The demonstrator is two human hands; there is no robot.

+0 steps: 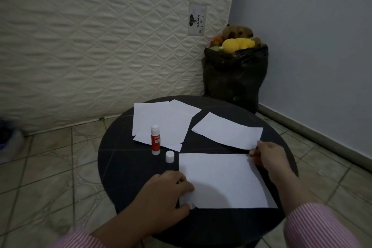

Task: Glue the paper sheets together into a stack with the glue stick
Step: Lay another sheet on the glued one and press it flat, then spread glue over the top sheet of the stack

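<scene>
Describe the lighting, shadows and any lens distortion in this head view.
Head view: dim, even room light with no glare; the white sheet nearest the person carries a soft shadow beside the left hand; the wide lens bows the mattress edge and floor tiles; the far left edge is blurred; the glue stick label is too soft to read.

Home room: propped mattress [96,46], toy bag [234,74].

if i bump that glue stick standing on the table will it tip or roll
Likely tips: the glue stick stands upright, tall and narrow on a small base. Once down, its round body would probably roll across the smooth round table. Its cap is off, so the exposed end might smear the paper sheets behind it.
</scene>
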